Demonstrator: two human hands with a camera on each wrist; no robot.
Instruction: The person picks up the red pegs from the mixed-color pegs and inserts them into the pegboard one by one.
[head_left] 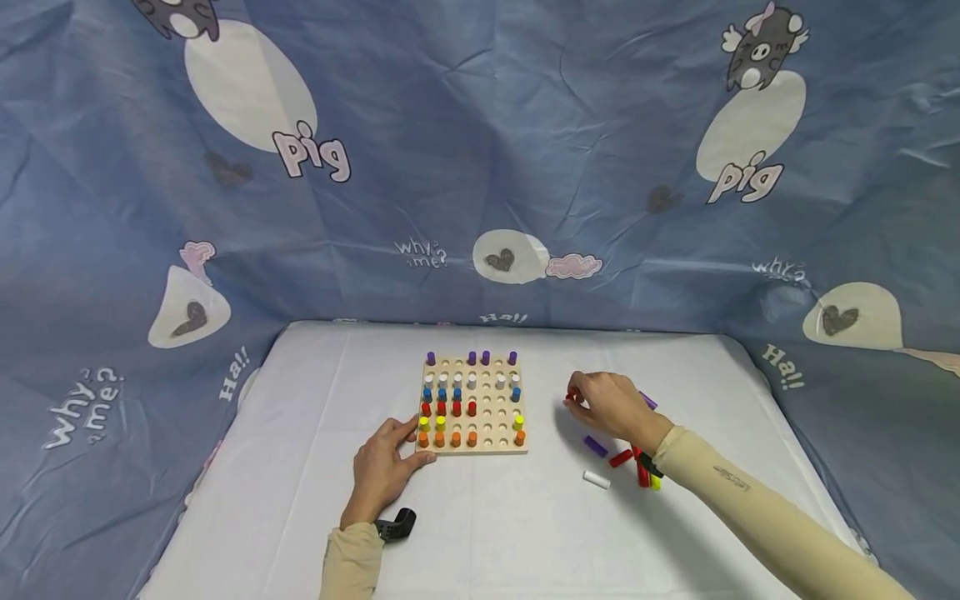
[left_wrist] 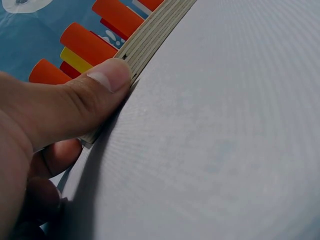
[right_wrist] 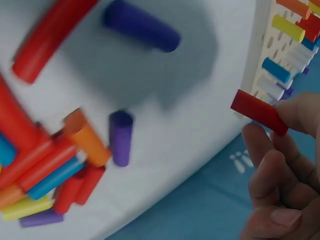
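Observation:
A wooden pegboard (head_left: 495, 451) lies on the white table, with rows of purple, white, blue, red, yellow and orange pegs standing in part of its holes. My left hand (head_left: 381, 471) grips the board's near left corner. In the left wrist view the thumb (left_wrist: 107, 77) presses the front edge beside the orange pegs (left_wrist: 90, 42), with fingers round the side. To the right of the board, my right hand (head_left: 611, 407) is raised over the table. Between thumb and fingers it pinches a short red peg (right_wrist: 260, 111), tilted, its far end free.
Loose pegs lie on the table under and near the right forearm: a purple peg (head_left: 596, 446), a red peg (head_left: 621, 458), a white peg (head_left: 596, 479) and a mixed pile with an orange peg (right_wrist: 87, 137). A blue patterned cloth (head_left: 480, 167) hangs behind the table.

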